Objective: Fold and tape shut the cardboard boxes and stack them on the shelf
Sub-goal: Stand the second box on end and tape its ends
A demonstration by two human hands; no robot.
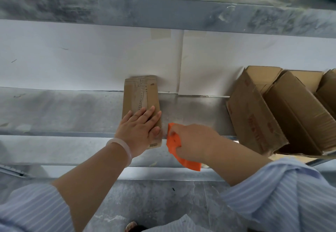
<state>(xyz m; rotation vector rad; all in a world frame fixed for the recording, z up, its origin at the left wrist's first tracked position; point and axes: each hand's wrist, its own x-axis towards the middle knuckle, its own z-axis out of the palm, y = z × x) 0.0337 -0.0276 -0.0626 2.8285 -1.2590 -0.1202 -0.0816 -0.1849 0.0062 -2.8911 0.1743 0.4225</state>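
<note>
Storeroom/packing area — galvanised metal shelf (72,111), cardboard boxes (272,115), tape scraps, concrete floor (154,204).

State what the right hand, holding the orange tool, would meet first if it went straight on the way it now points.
Probably the right edge of the small cardboard box, beside the left hand pressing it. The right hand and orange tool point left; depth is unclear.

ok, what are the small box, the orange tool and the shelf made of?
The small box is brown cardboard, matte, with printed marks. The orange tool looks like smooth moulded plastic, uniformly bright, partly hidden in the right hand. The shelf is grey metal, probably galvanised: dull mottled sheen.
</note>
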